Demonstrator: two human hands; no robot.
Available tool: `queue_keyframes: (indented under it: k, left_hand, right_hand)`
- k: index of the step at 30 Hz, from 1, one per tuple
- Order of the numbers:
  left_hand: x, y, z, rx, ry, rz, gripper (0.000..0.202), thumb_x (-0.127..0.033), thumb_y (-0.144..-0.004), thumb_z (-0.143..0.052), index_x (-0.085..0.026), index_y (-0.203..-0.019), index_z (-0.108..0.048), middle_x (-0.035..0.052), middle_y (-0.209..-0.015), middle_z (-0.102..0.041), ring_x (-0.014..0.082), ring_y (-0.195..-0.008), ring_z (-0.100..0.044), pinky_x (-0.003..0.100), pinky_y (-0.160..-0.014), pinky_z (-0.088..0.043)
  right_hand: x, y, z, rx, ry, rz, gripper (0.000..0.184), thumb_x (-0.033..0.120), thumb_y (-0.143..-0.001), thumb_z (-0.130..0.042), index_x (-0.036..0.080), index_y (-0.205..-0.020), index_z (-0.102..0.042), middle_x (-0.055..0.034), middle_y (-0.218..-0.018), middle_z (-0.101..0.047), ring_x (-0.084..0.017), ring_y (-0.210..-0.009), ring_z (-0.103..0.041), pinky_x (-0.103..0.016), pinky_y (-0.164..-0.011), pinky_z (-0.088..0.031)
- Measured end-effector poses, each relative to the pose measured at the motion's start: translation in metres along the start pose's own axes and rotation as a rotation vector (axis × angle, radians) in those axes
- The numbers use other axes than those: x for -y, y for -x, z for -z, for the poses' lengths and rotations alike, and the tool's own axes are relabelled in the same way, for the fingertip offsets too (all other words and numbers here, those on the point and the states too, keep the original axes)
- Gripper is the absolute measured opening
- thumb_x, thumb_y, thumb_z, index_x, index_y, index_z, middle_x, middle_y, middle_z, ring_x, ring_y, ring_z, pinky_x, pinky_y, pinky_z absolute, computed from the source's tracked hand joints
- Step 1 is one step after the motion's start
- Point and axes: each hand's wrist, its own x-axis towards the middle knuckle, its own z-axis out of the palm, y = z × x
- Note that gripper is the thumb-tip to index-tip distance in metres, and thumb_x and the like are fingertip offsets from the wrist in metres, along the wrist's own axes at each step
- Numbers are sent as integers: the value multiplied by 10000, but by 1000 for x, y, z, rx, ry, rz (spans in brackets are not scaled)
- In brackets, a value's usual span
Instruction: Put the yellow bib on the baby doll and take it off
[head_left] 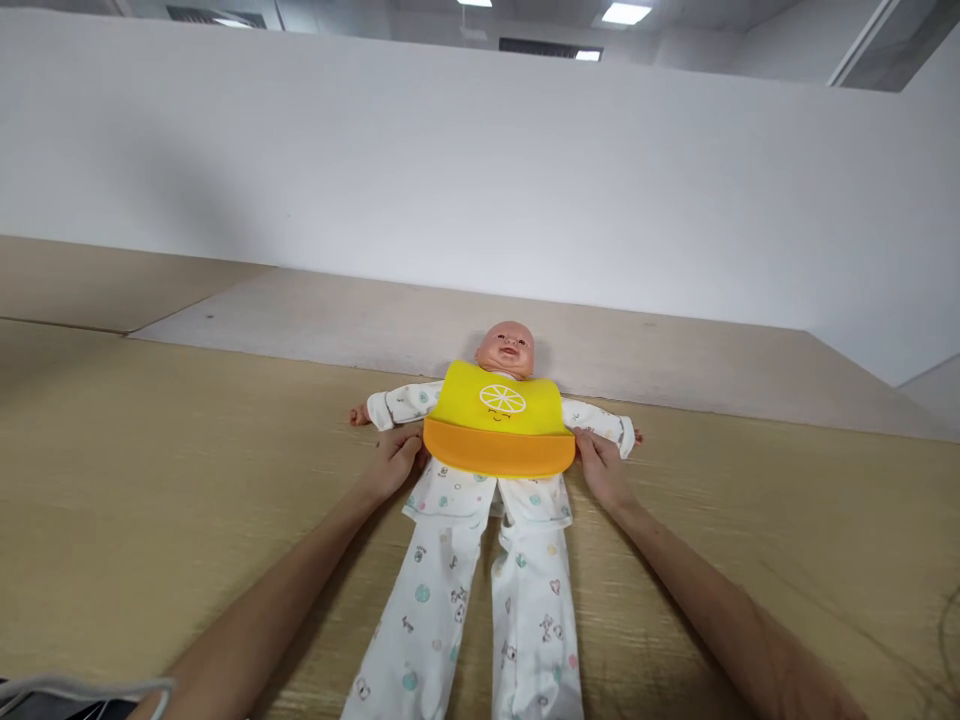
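Observation:
A baby doll (507, 347) lies on its back, dressed in a white printed top and trousers (427, 600). Across its chest spreads a yellow bib (457, 400) with a white citrus slice and a smiling face, its orange catch pocket (499, 450) at the lower edge. My left hand (397, 458) pinches the bib's left side by the pocket corner. On the opposite corner, my right hand (600, 465) grips the bib's right edge. Both sets of fingertips are partly hidden. The doll's arms stretch out sideways above my hands.
Under the doll is a wooden table (187, 470), with a paler strip (337, 310) along its back. A tall white partition (480, 180) rises behind. At the bottom left corner, a white cable (90, 686) lies beside a dark object. Dark thin strands show at the lower right.

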Motion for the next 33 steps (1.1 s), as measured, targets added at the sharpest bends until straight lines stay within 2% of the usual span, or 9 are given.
queue_keyframes:
  k: [4,9,13,17,22,28,31,33]
  left_hand:
    - [-2,0,-2,29,-110,-39,262,-282,-781,-375,-193,-605,-549,-11,-558,-548,149,-578,-492,262,-592,-400]
    - [-8,2,-2,-55,-174,-49,253,-276,-758,-398,-194,-583,-562,-3,-540,-549,162,-592,-493,265,-592,-401]
    - [-7,2,-2,-145,-157,0,256,-263,-741,-388,-197,-519,-496,-22,-489,-486,140,-528,-439,255,-535,-352]
    - [-9,2,-2,-148,-124,17,248,-257,-707,-387,-206,-466,-417,-31,-437,-428,122,-469,-382,253,-493,-302]
    - [-16,3,-1,-173,-141,23,229,-251,-677,-380,-209,-453,-405,-29,-428,-418,123,-465,-381,260,-495,-296]
    - [-14,3,-1,-191,-180,15,235,-254,-685,-381,-206,-457,-407,-30,-431,-413,124,-474,-383,262,-511,-296]
    - [-13,3,0,-145,-170,28,247,-260,-694,-384,-202,-457,-417,-30,-428,-420,120,-469,-381,253,-501,-292]
    - [-12,3,2,-57,-164,25,261,-274,-708,-391,-198,-463,-441,-24,-437,-461,119,-469,-398,249,-498,-300]
  right_hand:
    - [4,0,0,-56,1,-5,475,584,-832,-444,197,-559,-398,29,-550,-392,-117,-572,-354,-258,-561,-297]
    - [12,1,4,-182,-62,-26,501,607,-787,-479,224,-500,-331,28,-486,-327,-119,-507,-300,-278,-503,-274]
    - [8,1,5,-176,-67,-2,483,559,-802,-495,224,-497,-328,33,-484,-325,-113,-499,-298,-281,-507,-272]
    - [7,0,6,-161,-56,-4,480,543,-806,-487,224,-492,-315,40,-468,-321,-105,-486,-291,-281,-508,-268]
    - [11,0,7,-137,-24,-5,470,528,-809,-482,226,-488,-317,33,-476,-325,-120,-493,-300,-294,-522,-278]
    - [12,0,7,-132,15,19,463,526,-814,-480,223,-489,-351,23,-487,-356,-134,-524,-340,-294,-556,-293]
    - [12,-1,7,-124,26,9,461,528,-813,-483,215,-496,-361,31,-489,-348,-125,-524,-332,-283,-553,-286]
    - [12,-1,7,-108,19,3,454,521,-815,-482,214,-502,-364,30,-493,-350,-122,-525,-331,-280,-549,-281]
